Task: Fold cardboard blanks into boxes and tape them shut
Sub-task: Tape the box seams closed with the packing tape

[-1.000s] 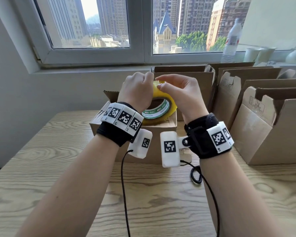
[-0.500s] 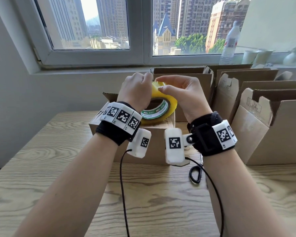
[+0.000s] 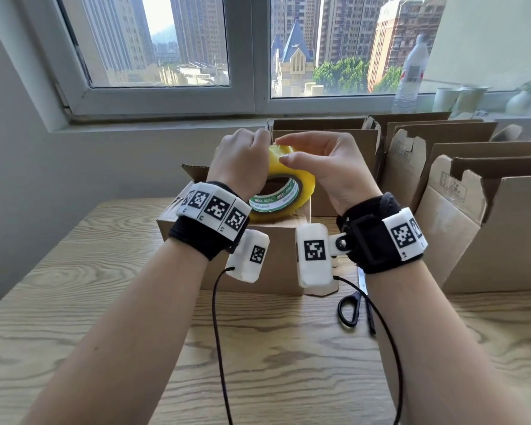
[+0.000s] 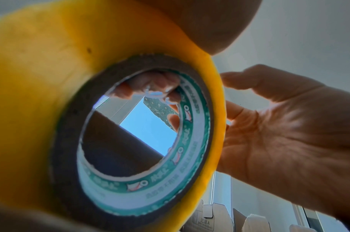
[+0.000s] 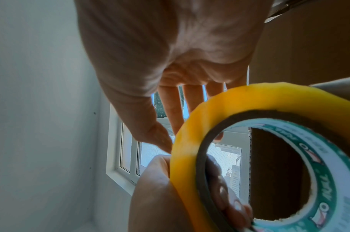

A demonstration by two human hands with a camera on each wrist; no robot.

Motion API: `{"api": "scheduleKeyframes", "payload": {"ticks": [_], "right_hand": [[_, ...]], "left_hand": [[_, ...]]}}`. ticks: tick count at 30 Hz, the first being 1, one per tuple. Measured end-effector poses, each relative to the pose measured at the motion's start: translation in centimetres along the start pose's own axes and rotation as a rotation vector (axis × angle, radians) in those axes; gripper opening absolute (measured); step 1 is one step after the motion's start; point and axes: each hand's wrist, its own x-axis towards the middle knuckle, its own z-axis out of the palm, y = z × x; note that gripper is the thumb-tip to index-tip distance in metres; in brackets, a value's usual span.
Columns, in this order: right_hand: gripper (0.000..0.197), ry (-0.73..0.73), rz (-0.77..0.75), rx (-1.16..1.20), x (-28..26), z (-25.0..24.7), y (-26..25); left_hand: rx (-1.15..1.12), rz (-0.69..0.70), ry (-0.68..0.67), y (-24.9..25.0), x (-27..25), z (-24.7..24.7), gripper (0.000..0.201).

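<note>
A yellow tape roll [image 3: 292,191] with a green-printed core is held up above a brown cardboard box [image 3: 276,250] on the table. My left hand [image 3: 249,157] grips the roll [image 4: 41,78], its fingers [image 4: 150,84] curled through the core. My right hand [image 3: 319,157] is beside it, fingers nearly straight. Its forefinger lies over the roll's top and its thumb touches the outer face. In the right wrist view the straight fingers [image 5: 191,106] reach behind the roll [image 5: 249,97]. A loose tape end does not show.
Several folded cardboard boxes [image 3: 488,228] with raised flaps stand at the right and back. Black-handled scissors [image 3: 354,305] lie on the wooden table [image 3: 74,271] under my right wrist. A plastic bottle [image 3: 411,78] and cups [image 3: 460,98] stand on the windowsill.
Both hands stay on the roll above the box. My right thumb and forefinger have shifted slightly along the roll's outer face; the left hand's hold is the same.
</note>
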Motion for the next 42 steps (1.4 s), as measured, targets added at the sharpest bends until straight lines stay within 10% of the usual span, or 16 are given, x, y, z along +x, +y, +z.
{"api": "scheduleKeyframes", "payload": {"ticks": [42], "right_hand": [[0.025,-0.087,-0.020,-0.104,-0.6,-1.2,-1.1]], "left_hand": [[-0.069,-0.007,0.001,0.1,-0.3,0.2,0.042]]}}
